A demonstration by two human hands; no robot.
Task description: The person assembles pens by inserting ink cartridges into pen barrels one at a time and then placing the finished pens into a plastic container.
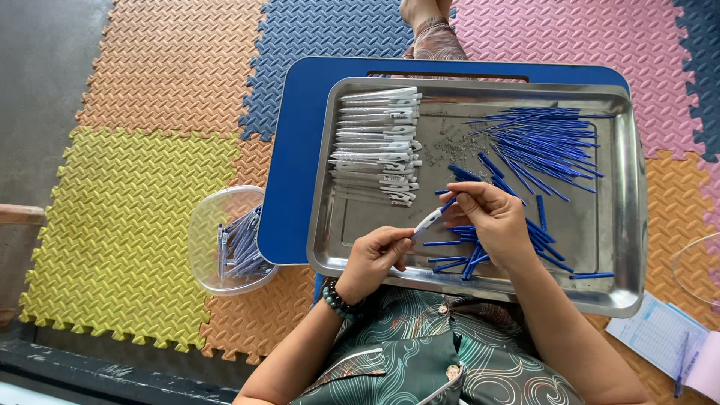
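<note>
My left hand (373, 259) grips the white barrel end of a pen (429, 220) over the near edge of a steel tray (624, 225). My right hand (489, 217) pinches the same pen's blue front end, right beside a heap of short blue pen parts (459, 259). A neat stack of white pen barrels (379, 142) lies at the tray's far left. Thin blue refills (544, 139) fan out at its far right. Small metal springs (439, 150) are scattered between them.
The tray rests on a blue lap table (296, 150) over coloured foam floor mats (150, 187). A clear plastic bowl (204, 229) with several finished blue-and-white pens stands to the left. Papers and a pen (664, 334) lie at the lower right, near another clear container's rim (694, 262).
</note>
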